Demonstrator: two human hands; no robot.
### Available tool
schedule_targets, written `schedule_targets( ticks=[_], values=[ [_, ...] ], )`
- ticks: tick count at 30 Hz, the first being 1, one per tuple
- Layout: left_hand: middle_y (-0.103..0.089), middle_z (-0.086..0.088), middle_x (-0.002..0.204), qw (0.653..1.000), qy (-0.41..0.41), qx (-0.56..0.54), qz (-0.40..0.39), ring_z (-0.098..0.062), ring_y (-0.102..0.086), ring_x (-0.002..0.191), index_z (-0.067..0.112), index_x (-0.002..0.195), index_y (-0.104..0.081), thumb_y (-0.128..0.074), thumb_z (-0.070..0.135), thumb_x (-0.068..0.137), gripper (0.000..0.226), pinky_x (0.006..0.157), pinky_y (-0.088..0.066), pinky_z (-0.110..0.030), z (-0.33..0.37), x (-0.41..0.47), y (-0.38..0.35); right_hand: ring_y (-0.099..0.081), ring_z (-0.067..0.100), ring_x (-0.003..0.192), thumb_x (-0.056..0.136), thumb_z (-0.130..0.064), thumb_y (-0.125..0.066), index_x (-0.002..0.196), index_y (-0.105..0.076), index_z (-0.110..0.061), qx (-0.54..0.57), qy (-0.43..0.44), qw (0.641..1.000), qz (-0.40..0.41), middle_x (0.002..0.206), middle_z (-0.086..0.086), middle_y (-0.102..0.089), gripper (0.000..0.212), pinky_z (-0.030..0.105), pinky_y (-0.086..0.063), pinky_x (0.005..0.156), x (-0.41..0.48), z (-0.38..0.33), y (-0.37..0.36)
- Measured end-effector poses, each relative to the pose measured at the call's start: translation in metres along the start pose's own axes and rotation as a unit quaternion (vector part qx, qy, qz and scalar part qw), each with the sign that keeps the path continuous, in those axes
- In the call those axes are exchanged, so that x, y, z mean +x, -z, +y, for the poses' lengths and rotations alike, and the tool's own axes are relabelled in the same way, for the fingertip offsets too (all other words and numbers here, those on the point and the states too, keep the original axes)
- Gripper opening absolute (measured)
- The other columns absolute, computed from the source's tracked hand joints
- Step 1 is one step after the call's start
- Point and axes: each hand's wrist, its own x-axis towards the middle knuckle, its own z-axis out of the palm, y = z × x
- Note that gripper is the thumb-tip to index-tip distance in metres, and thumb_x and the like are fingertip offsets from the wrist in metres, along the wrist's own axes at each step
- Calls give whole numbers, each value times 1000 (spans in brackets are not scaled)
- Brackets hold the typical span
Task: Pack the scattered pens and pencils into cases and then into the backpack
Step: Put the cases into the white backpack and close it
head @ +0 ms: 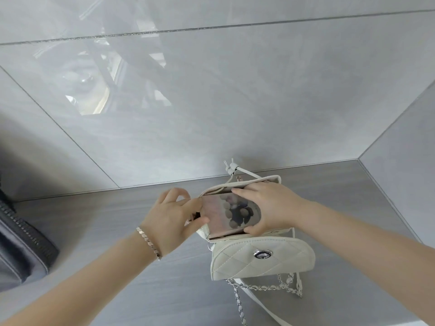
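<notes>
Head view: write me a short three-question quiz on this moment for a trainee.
1. True or false: the flap of the white quilted bag lies open toward the camera.
2. Which wrist wears the bracelet? A left; B right; C neither.
3. Fill in: the left hand and the right hand both hold the ___ at the bag's mouth.
Key: 1 true; 2 A; 3 pink patterned case.
</notes>
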Motion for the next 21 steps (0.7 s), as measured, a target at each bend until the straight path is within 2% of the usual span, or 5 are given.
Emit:
schedule_targets(
  ticks=[3, 6, 10, 15, 21],
  values=[
    [-66, 15, 83, 997, 25, -13, -71, -26, -59, 97, 24, 76, -72, -11, 64, 87, 74, 84, -46, -43, 4, -11, -4, -45, 15, 122, 59, -63, -63, 141, -26, -36, 10, 3, 1000, 8, 132, -9, -48, 94, 33, -40, 97, -2, -1, 0],
    [-50, 22, 105, 974, 83, -89, -192, -17, -33, 119, 32, 97, -70, 4, 80, 69, 92, 103, -25, -36, 3, -18, -11, -48, 14, 120, 56, -60, -65, 139, -30, -37, 9, 13, 1000, 18, 132, -10, -51, 94, 29, -40, 95, -2, -2, 2],
    [-48, 30, 90, 955, 85, -200, -204, -7, -45, 102, 28, 93, -69, -22, 74, 73, 69, 103, -27, -32, 6, -19, -18, -49, 12, 119, 52, -59, -69, 137, -35, -39, 16, 21, 999, 20, 132, -11, -53, 93, 28, -40, 94, -3, -1, 5],
    [-46, 30, 95, 929, 128, -178, -299, -14, -26, 103, 46, 104, -62, -11, 83, 70, 71, 96, -16, -32, 11, -23, -20, -46, 11, 124, 52, -56, -70, 136, -37, -38, 6, 35, 999, 10, 138, -12, -49, 92, 31, -39, 101, -3, 1, 4],
    [-48, 38, 91, 914, 264, -238, -195, -8, -23, 114, 35, 83, -72, -49, 64, 77, 38, 102, -15, -36, 37, -20, -22, -46, 9, 123, 50, -58, -72, 135, -39, -39, 14, 36, 999, 19, 136, -13, -51, 93, 26, -35, 98, -2, 5, 5]
  ],
)
